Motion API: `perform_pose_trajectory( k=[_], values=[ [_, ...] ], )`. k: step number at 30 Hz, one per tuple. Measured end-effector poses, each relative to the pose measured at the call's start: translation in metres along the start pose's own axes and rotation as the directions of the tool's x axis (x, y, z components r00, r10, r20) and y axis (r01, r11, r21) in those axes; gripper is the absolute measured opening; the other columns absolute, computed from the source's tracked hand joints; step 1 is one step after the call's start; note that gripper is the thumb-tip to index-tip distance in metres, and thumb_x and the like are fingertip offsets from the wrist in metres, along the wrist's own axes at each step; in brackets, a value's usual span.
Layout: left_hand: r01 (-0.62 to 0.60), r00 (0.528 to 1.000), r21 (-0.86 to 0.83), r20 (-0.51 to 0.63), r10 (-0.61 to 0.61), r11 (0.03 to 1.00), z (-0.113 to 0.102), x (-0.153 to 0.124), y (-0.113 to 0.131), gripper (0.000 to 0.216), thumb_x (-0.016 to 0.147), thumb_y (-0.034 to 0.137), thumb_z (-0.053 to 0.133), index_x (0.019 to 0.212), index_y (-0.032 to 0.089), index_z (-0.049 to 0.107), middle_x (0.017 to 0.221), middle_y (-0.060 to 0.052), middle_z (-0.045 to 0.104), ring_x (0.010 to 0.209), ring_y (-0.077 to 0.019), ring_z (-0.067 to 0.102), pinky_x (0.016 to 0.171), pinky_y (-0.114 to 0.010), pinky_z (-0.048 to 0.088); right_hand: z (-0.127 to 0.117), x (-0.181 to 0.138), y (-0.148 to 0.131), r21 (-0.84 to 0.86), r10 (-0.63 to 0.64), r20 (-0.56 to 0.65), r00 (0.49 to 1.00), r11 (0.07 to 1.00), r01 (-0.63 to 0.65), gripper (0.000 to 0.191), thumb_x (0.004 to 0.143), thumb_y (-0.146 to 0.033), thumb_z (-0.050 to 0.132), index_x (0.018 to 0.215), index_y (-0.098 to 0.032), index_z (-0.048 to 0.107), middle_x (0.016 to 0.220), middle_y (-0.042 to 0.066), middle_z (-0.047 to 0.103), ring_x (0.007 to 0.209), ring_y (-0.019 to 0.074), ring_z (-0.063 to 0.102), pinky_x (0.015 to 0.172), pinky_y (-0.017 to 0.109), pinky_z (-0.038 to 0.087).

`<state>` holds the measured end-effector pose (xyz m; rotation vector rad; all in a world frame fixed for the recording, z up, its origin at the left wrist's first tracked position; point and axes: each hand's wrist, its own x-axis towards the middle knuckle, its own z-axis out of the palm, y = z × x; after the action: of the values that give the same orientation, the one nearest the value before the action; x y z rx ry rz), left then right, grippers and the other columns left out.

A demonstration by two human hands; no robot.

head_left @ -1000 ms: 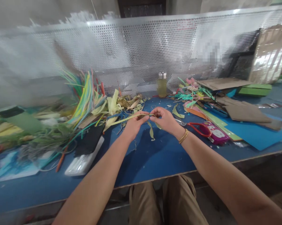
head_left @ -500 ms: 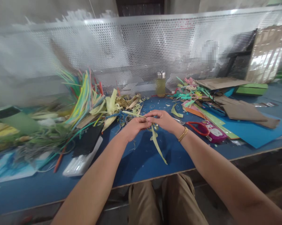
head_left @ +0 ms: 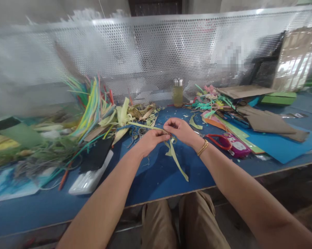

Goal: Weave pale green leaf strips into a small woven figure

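Note:
Pale green strips of what looks like dried corn husk (head_left: 177, 160) are pinched between my two hands over the blue table. My left hand (head_left: 153, 140) is closed on them, thumb against the fingers, with one strip reaching out to the upper left. Beside it, my right hand (head_left: 180, 130), with a gold bracelet at the wrist, has its fingers curled in at the same spot. A long end hangs down toward the table's front edge. My fingers partly hide the spot where the strips meet.
Loose husks (head_left: 123, 114) and coloured stems (head_left: 90, 107) lie at the left, with a black phone-like slab (head_left: 96, 157) nearer. Red-handled scissors (head_left: 219, 141) and a purple case (head_left: 240, 147) lie right. A jar (head_left: 178, 93) stands before the perforated metal screen (head_left: 166, 52).
My right hand has lifted slightly away from my left hand's fingertips. The hanging strip end has swung a little to the right, and more of the upper-left strip shows.

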<state>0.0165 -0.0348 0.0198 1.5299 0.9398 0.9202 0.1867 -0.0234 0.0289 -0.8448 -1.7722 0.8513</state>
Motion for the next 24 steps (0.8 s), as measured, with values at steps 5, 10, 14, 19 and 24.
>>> perform_pose_trajectory(
  k=[5, 10, 14, 19, 24],
  values=[
    [-0.056, 0.99, -0.016, -0.129, 0.054, 0.998, -0.004, 0.006, -0.002, 0.029, 0.067, 0.042, 0.077, 0.075, 0.015, 0.07, 0.08, -0.004, 0.068, 0.077, -0.0165, 0.058, 0.08, -0.031, 0.044, 0.001, 0.002, 0.003, 0.007, 0.044, -0.034, 0.998, 0.999, -0.044, 0.019, 0.089, -0.031, 0.051, 0.093, -0.019, 0.065, 0.093, 0.004, 0.068, 0.084, 0.0137, 0.061, 0.078, 0.028, 0.046],
    [-0.09, 0.958, 0.102, -0.262, 0.114, 0.991, -0.009, 0.009, -0.002, 0.027, 0.07, 0.043, 0.072, 0.073, 0.016, 0.068, 0.077, -0.004, 0.068, 0.077, -0.0178, 0.058, 0.08, -0.031, 0.044, 0.0, 0.001, 0.003, -0.215, 0.065, -0.033, 0.997, 0.974, -0.07, 0.03, 0.092, -0.037, 0.048, 0.075, -0.018, 0.063, 0.075, 0.002, 0.064, 0.069, 0.013, 0.055, 0.066, 0.026, 0.041],
    [-0.114, 0.881, 0.268, -0.417, 0.222, 0.957, -0.01, 0.009, -0.001, 0.019, 0.074, 0.036, 0.066, 0.073, 0.017, 0.068, 0.08, -0.003, 0.07, 0.08, -0.0184, 0.059, 0.08, -0.03, 0.043, 0.008, -0.001, 0.006, -0.319, -0.044, 0.032, 0.999, 0.946, 0.052, 0.026, 0.087, -0.036, 0.055, 0.07, -0.017, 0.06, 0.067, -0.001, 0.058, 0.064, 0.0114, 0.049, 0.062, 0.025, 0.036],
    [-0.105, 0.859, 0.367, -0.434, 0.27, 0.924, -0.007, 0.012, -0.006, 0.017, 0.076, 0.032, 0.063, 0.067, 0.018, 0.067, 0.081, -0.003, 0.071, 0.081, -0.019, 0.061, 0.078, -0.03, 0.044, 0.015, -0.001, 0.012, -0.327, -0.05, 0.007, 0.999, 0.944, 0.05, 0.022, 0.082, -0.036, 0.062, 0.071, -0.017, 0.059, 0.07, 0.0, 0.06, 0.066, 0.0112, 0.05, 0.064, 0.025, 0.036],
    [-0.104, 0.908, 0.247, -0.372, 0.193, 0.963, -0.009, 0.012, -0.008, 0.024, 0.073, 0.041, 0.07, 0.073, 0.017, 0.07, 0.079, -0.004, 0.07, 0.077, -0.0184, 0.061, 0.077, -0.03, 0.045, 0.01, 0.001, 0.014, -0.277, -0.032, -0.013, 0.999, 0.96, 0.027, 0.025, 0.087, -0.034, 0.053, 0.068, -0.018, 0.056, 0.065, -0.002, 0.055, 0.063, 0.011, 0.046, 0.061, 0.025, 0.034]
  ],
)
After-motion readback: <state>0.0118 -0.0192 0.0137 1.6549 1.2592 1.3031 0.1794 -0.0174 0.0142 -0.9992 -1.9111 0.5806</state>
